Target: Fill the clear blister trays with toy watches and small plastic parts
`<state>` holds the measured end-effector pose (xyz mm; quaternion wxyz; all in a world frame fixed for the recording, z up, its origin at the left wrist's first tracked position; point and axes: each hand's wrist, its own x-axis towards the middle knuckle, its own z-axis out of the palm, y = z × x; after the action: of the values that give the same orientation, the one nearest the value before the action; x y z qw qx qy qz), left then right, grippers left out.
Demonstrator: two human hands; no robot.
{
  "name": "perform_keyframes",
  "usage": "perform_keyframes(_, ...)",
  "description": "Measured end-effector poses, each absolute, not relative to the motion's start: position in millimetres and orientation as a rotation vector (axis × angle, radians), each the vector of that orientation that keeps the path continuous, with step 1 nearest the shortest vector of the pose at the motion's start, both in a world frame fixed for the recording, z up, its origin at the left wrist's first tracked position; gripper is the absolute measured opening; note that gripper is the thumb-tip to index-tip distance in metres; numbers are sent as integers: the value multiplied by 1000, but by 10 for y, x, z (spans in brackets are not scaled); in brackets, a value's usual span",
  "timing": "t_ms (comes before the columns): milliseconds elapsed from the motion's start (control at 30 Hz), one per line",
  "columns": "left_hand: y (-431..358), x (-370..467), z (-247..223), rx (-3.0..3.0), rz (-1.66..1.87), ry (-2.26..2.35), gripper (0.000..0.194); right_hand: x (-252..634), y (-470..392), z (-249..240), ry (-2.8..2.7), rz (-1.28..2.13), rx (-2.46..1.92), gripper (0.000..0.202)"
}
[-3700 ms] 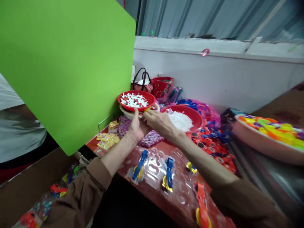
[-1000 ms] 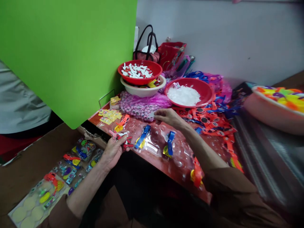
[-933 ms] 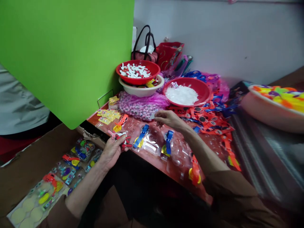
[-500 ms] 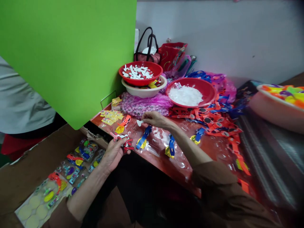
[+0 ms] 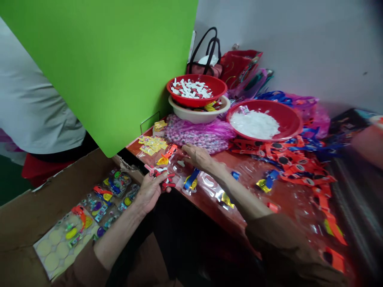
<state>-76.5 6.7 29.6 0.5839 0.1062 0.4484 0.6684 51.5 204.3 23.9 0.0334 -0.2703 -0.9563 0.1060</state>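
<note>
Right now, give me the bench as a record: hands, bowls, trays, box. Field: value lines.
Left hand: holding flat red-and-white cutouts
Right hand: over clear blister trays; grip unclear
Stack: red bowl of white and red pieces, atop cream bowl
Second red bowl: white pieces, right of stack
Strap pile: mostly orange, in front of second red bowl
Cardboard box: filled blister packs, lower left
</note>
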Motion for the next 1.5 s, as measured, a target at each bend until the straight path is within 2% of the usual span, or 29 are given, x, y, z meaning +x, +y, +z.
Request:
perform_keyframes(100, 79, -710, 298, 250, 1567, 1021, 50, 483, 2024, 232, -2943, 332, -860, 11)
perform_keyframes(200, 67, -650, 291, 290, 1582, 984, 55, 538, 1987, 350, -2843, 519, -838, 11)
perform_keyframes(467, 27, -463, 305, 334, 1584, 971, 57, 942, 1370, 714, -2505, 1266, -762, 35)
perform_keyframes(633, 61, -392, 304, 309, 1642, 974, 55, 1063, 1058, 603, -2290, 1457, -806, 30)
perform_keyframes(867, 22, -291, 308, 315, 1641, 949, 52, 1030, 997, 414, -2194, 1375, -898, 27)
perform_keyframes(1067, -29, -371, 253, 287, 1640, 927, 50, 972, 994, 402, -2202, 1590, -842, 21)
perform_keyframes(1200, -58, -499, 230, 279, 1613, 914, 48, 935, 994, 366, -2273, 1469, -826, 18)
perform_keyframes(1333, -75, -620, 214, 270, 1580, 919, 47, 888, 1055, 356, -2318, 1498, -795, 17)
perform_keyframes(1500, -73, -744, 153, 229, 1588, 915, 51, 809, 1108, 396, -2508, 1162, -562, 10)
